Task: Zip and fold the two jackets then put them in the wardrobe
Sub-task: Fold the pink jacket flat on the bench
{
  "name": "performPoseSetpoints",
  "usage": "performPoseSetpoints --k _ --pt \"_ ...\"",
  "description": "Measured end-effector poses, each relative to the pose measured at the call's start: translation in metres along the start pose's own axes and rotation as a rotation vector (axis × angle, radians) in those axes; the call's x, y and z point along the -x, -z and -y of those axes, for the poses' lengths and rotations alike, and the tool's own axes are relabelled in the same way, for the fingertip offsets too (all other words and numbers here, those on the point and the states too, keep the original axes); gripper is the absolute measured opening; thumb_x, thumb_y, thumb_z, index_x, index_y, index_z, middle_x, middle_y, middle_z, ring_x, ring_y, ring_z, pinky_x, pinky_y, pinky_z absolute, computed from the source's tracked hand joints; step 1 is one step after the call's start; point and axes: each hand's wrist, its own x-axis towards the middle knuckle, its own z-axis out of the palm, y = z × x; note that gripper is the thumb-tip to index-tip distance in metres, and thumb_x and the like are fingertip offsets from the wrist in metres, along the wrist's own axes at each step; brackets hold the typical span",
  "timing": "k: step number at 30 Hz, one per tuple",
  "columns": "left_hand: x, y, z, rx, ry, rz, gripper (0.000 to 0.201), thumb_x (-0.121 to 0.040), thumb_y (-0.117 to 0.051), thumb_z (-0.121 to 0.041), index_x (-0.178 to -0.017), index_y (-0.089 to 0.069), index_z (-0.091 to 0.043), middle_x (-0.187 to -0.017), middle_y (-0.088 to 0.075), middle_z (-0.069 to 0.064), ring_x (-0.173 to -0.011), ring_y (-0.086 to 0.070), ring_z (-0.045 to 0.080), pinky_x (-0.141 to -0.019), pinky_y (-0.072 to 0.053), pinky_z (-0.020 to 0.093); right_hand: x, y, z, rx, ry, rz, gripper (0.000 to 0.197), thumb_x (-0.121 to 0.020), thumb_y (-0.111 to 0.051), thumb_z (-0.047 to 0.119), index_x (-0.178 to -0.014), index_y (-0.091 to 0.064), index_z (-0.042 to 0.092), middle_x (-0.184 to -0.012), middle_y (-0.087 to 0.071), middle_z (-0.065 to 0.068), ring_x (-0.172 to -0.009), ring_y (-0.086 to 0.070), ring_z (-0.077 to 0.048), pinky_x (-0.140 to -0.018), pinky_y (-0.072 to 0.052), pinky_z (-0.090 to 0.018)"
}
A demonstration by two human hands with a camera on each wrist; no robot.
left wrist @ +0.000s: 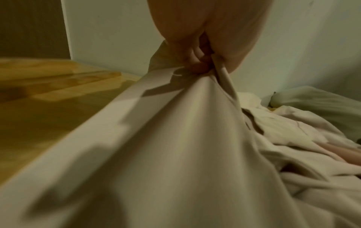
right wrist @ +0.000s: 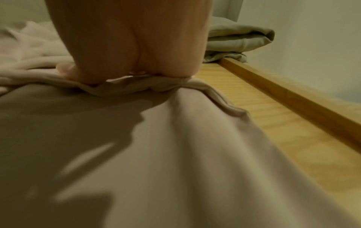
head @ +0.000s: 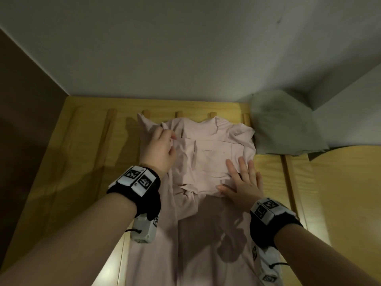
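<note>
A pale pink jacket lies spread on a wooden slatted surface, partly folded over itself. My left hand grips a bunch of its fabric near the upper left shoulder; in the left wrist view the fingers pinch the cloth and lift it. My right hand lies flat with fingers spread, pressing on the folded lower edge; the right wrist view shows the palm on the fabric. A folded grey-green jacket sits at the far right corner.
White walls close off the back and right. A wooden rail runs along the right side of the surface. A brown panel stands at the left. Bare wood shows on the left of the pink jacket.
</note>
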Motion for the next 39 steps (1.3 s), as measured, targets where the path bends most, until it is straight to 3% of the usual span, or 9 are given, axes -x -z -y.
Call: performPoseSetpoints --k 5,8,11,15,18,21,24,33,39 --pt "-0.003 -0.015 0.005 -0.065 0.014 0.294 0.065 -0.091 -0.053 -0.018 -0.148 -0.021 -0.014 -0.156 -0.016 0.009 -0.140 -0.023 0.024 -0.107 -0.020 0.023 -0.003 -0.003 -0.004 0.007 0.015 -0.007 0.078 -0.083 -0.035 0.071 -0.141 0.013 0.050 -0.153 0.028 0.010 -0.139 0.030 -0.016 -0.113 0.014 -0.043" --pt "0.002 -0.014 0.014 -0.030 -0.035 0.243 0.062 -0.095 -0.047 -0.026 -0.149 -0.018 -0.019 -0.157 -0.018 0.006 -0.143 -0.020 0.021 -0.114 -0.021 0.028 -0.003 -0.004 -0.006 0.001 0.025 -0.009 0.079 -0.082 -0.035 0.072 -0.141 0.012 0.051 -0.153 0.028 0.011 -0.139 0.030 -0.015 -0.113 0.014 -0.044" --pt "0.007 -0.013 0.025 -0.044 -0.111 0.070 0.061 -0.093 -0.041 -0.007 -0.149 -0.018 -0.019 -0.157 -0.016 0.004 -0.144 -0.018 0.017 -0.115 -0.021 0.028 -0.003 -0.004 -0.007 -0.015 0.035 -0.026 0.079 -0.081 -0.036 0.073 -0.141 0.011 0.051 -0.153 0.027 0.012 -0.139 0.030 -0.015 -0.113 0.013 -0.045" --pt "0.016 -0.019 0.034 -0.193 0.061 0.246 0.064 -0.096 -0.036 -0.017 -0.150 -0.002 -0.020 -0.159 -0.001 0.004 -0.146 -0.001 0.018 -0.118 -0.002 0.031 -0.001 -0.001 -0.005 -0.072 0.051 -0.029 0.081 -0.081 -0.043 0.070 -0.144 0.003 0.049 -0.155 0.022 0.013 -0.140 0.027 -0.014 -0.114 0.012 -0.045" --pt "0.023 -0.029 0.037 -0.344 0.100 0.345 0.056 -0.100 -0.021 -0.037 -0.150 0.004 -0.027 -0.159 0.007 -0.003 -0.146 0.006 0.014 -0.115 0.006 0.029 0.003 0.005 -0.001 -0.181 0.068 -0.143 0.074 -0.082 -0.058 0.055 -0.145 -0.024 0.035 -0.158 -0.005 0.008 -0.145 0.006 -0.016 -0.115 0.001 -0.043" --pt "0.024 -0.032 0.034 -0.367 0.132 0.353 0.054 -0.100 -0.015 -0.042 -0.149 0.005 -0.030 -0.158 0.012 -0.004 -0.146 0.009 0.015 -0.115 0.009 0.029 0.007 0.014 -0.004 -0.333 0.083 -0.480 0.049 -0.085 -0.065 0.026 -0.130 -0.050 0.016 -0.137 -0.046 -0.007 -0.127 -0.038 -0.031 -0.104 -0.026 -0.036" --pt "0.026 -0.034 0.028 -0.370 0.176 0.377 0.054 -0.100 -0.012 -0.043 -0.148 0.009 -0.032 -0.157 0.017 -0.003 -0.145 0.014 0.017 -0.115 0.012 0.031 0.006 0.023 -0.013 -0.449 -0.065 -0.564 0.040 -0.086 -0.062 0.015 -0.125 -0.054 0.011 -0.123 -0.052 -0.013 -0.108 -0.051 -0.030 -0.093 -0.040 -0.038" --pt "0.036 -0.036 -0.001 -0.186 0.057 0.249 0.061 -0.097 -0.033 -0.022 -0.150 -0.004 -0.024 -0.159 0.006 0.000 -0.145 0.007 0.013 -0.114 0.003 0.032 -0.019 0.045 -0.018 -0.311 -0.170 -0.378 0.025 -0.086 -0.062 0.028 -0.099 -0.065 0.007 -0.109 -0.055 -0.012 -0.106 -0.048 -0.030 -0.091 -0.036 -0.035" --pt "0.037 -0.048 -0.010 -0.246 0.062 0.475 0.058 -0.098 -0.032 -0.033 -0.150 -0.005 -0.032 -0.157 0.016 -0.009 -0.144 0.015 0.015 -0.116 0.004 0.040 -0.017 0.053 -0.006 -0.579 -0.068 -0.463 0.033 -0.084 -0.056 0.012 -0.060 -0.033 0.018 -0.057 -0.037 0.004 -0.059 -0.037 -0.015 -0.054 -0.024 -0.031"
